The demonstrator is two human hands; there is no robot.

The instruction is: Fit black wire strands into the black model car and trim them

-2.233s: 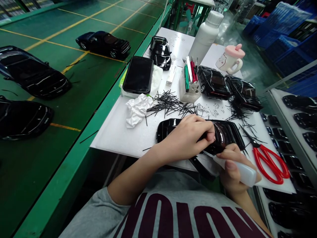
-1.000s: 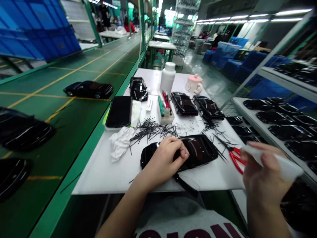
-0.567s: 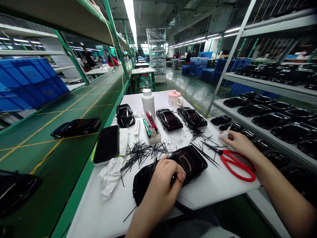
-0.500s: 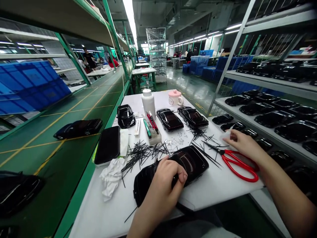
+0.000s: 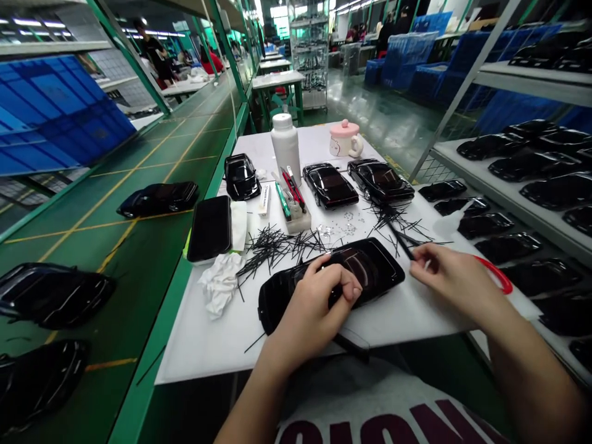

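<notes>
The left hand (image 5: 319, 302) lies over a glossy black toy car (image 5: 385, 266), its fingers curled and the thumb close to the index finger; I cannot tell whether anything sits between them. The right hand (image 5: 446, 280) pinches a slim black tool (image 5: 401, 239) between thumb and fingers, the tool slanting away to the upper left, its far end by a heap of thin black sticks (image 5: 391, 214). The toy car is on the white desk (image 5: 185, 351), near its front edge, between the two hands. Its long axis runs slantwise, from the lower left under the left hand to the upper right, one end toward the right hand; which end is the nose I cannot tell. Red-handled scissors (image 5: 497, 275) show in part behind the right wrist, and a white squeeze bottle (image 5: 448, 225) is by the right edge, its nozzle aimed up and to the right. Left of the toy car lies a crumpled tissue (image 5: 219, 287), with a phone (image 5: 210, 229) just beyond it and a larger pile of sticks (image 5: 266, 250) to its right. Farther back come a pen holder (image 5: 300, 223), a pair of black cars (image 5: 330, 185) side by side, a tall white bottle (image 5: 285, 145) and a pink-lidded mug (image 5: 340, 147). A green belt (image 5: 161, 240) bearing more cars runs along the left
</notes>
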